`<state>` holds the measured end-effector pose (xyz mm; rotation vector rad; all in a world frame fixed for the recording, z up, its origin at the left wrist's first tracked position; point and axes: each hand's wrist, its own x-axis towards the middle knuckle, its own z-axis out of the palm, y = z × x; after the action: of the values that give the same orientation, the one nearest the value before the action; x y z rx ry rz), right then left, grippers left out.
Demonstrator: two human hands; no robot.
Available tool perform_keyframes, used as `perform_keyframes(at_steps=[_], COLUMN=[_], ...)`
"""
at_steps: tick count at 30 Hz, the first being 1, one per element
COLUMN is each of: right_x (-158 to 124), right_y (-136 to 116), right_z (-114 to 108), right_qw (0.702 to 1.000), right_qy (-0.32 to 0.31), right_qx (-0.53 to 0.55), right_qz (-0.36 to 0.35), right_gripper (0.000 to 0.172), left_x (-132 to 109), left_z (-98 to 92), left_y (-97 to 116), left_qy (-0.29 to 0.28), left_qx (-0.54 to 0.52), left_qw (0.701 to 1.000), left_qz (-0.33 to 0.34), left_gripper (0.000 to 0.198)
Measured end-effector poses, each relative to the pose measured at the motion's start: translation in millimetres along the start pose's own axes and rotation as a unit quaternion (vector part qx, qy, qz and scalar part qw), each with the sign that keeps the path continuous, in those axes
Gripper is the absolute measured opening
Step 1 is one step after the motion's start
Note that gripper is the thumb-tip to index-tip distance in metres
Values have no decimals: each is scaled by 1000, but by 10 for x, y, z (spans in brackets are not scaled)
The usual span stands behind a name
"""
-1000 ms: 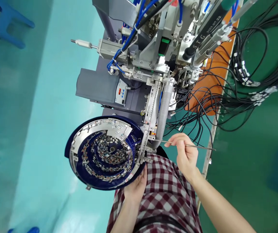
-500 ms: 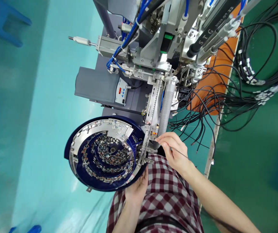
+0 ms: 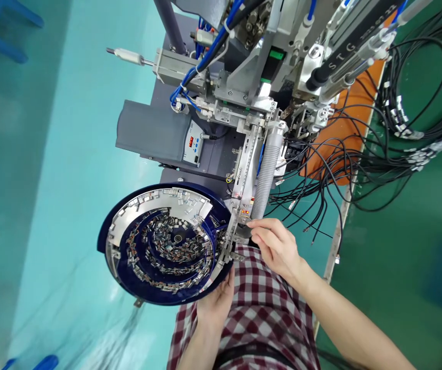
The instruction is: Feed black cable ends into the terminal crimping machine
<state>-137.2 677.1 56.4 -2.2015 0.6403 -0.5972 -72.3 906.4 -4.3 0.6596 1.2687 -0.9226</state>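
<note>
My right hand [image 3: 278, 247] is closed, with thumb and forefinger pinched beside a small metal block near the lower end of a linear feed track [image 3: 246, 169]. Whatever lies between those fingertips is too small or hidden to make out. A small sensor unit with a red display [image 3: 245, 211] sits just above the fingertips. My left hand [image 3: 216, 303] rests against the lower right underside of the dark blue vibratory feeder bowl [image 3: 128, 285], its fingers mostly hidden by the rim. Many small metal parts [image 3: 180, 252] lie in the bowl and along its spiral ledge.
A grey ribbed hose [image 3: 265, 177] runs beside the track. Left of it stands a grey controller box [image 3: 155, 128] with a red readout. Pneumatic cylinders and blue tubes crowd the top. Bundled black cables [image 3: 329, 164] hang over an orange surface [image 3: 327, 136] on the right.
The right hand has shifted slightly downward, and the thin dark rod that stuck out behind its fingers no longer shows. The left hand stays under the bowl. The view has shifted a little.
</note>
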Motion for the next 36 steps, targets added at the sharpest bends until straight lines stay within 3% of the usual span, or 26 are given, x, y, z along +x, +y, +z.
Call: perform_keyframes(at_steps=[4, 12, 17, 27, 33, 36], right_x=[42, 7, -28, 61, 59, 79], right_y=[20, 30, 10, -20, 30, 37], right_z=[-28, 106, 113, 67, 54, 10], right_qw=[997, 996, 996, 990, 998, 999], right_qy=[47, 29, 31, 109, 31, -10], right_qx=[41, 61, 52, 54, 49, 25], right_qz=[46, 57, 68, 73, 34, 18], right_gripper=[19, 18, 18, 22, 19, 17], left_x=[-12, -1, 6, 6, -17, 28], left_z=[3, 59, 61, 17, 56, -2], left_y=[0, -32, -44, -14, -36, -33], left_qy=[-1, 14, -33, -22, 6, -8], left_qx=[-10, -20, -16, -11, -37, -47], left_qw=[1000, 1000, 999, 999, 999, 999], left_qz=[-16, -7, -2, -23, -12, -17], left_gripper=[45, 42, 43, 46, 45, 43])
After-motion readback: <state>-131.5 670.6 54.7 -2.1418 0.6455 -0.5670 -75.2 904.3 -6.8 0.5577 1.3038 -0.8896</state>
